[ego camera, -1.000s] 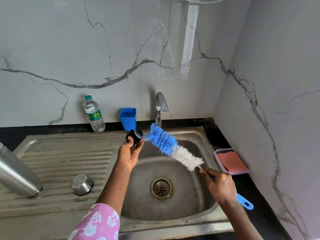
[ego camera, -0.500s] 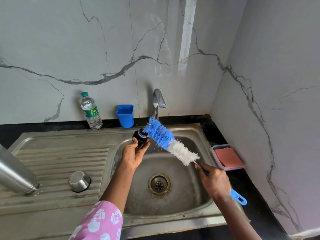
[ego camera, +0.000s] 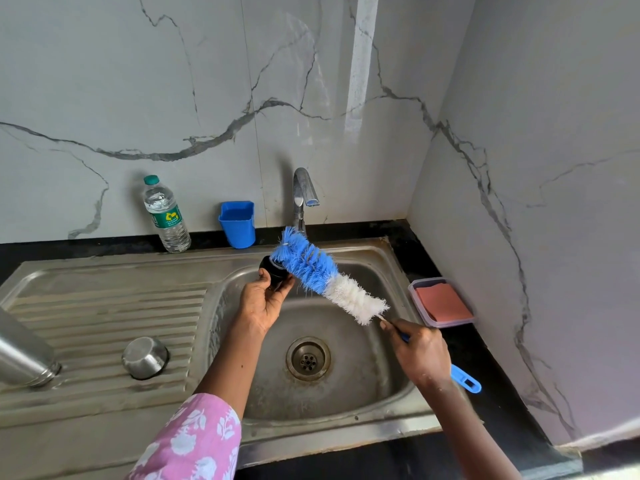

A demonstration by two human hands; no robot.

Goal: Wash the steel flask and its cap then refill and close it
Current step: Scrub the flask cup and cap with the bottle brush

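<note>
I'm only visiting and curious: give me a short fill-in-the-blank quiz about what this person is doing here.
1. The left hand holds the black cap above the ____.
2. The right hand grips the brush by its ____ handle.
3. The steel flask rests on the draining board, on the basin's ____ side.
Missing words: sink; blue; left.

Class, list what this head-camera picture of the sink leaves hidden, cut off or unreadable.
Steel flask: head view, mostly cut off by the left edge.
Black round cap: head view, partly covered by blue-and-white bottle brush bristles and left hand.
Label of clear plastic water bottle: head view, too small to read.
Brush handle's middle: head view, inside the right hand.
</note>
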